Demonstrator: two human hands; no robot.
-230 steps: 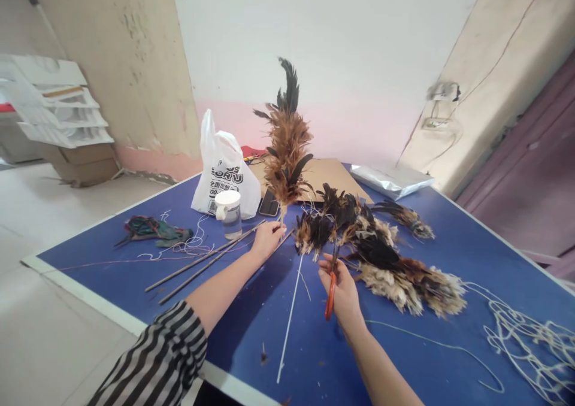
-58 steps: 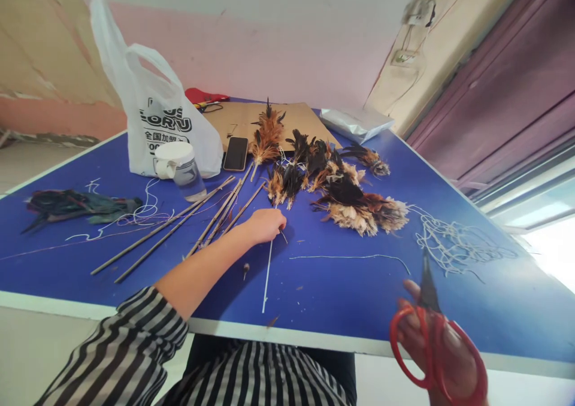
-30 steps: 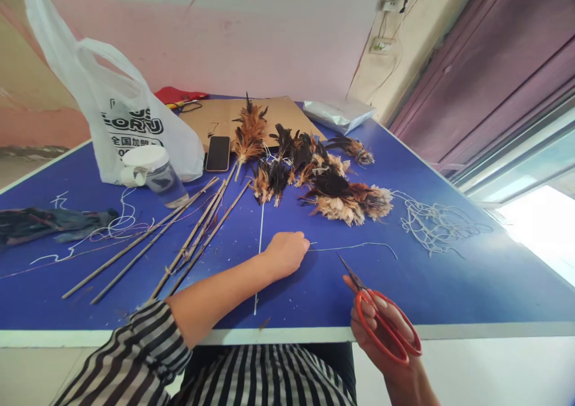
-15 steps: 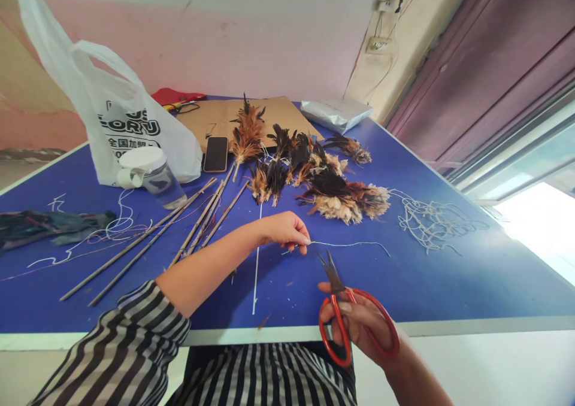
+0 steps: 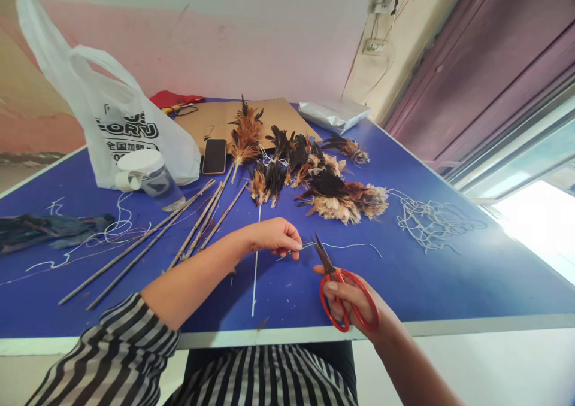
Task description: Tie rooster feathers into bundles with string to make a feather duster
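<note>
Our L hand [image 5: 275,236] pinches thin, pale string [image 5: 336,247] over blue, flat tabletop [image 5: 431,292]; R hand [image 5: 359,301] grips red-handled, metal scissors [image 5: 327,263]. Blades, slightly apart, have just reached the string, so we've both tool & string together.

Head cam, one view only: worn on head, looks fwd & down, close over blue table [image 5: 404,286], wall [image 5: 215,47] behind.

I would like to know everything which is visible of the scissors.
The scissors have red loop handles and dark, metal-looking, pointed blades, slightly open. The right hand holds them by the handles near the table edge. The blades point away from the person, towards the string pinched by the left hand; whether they touch it is unclear.
</note>
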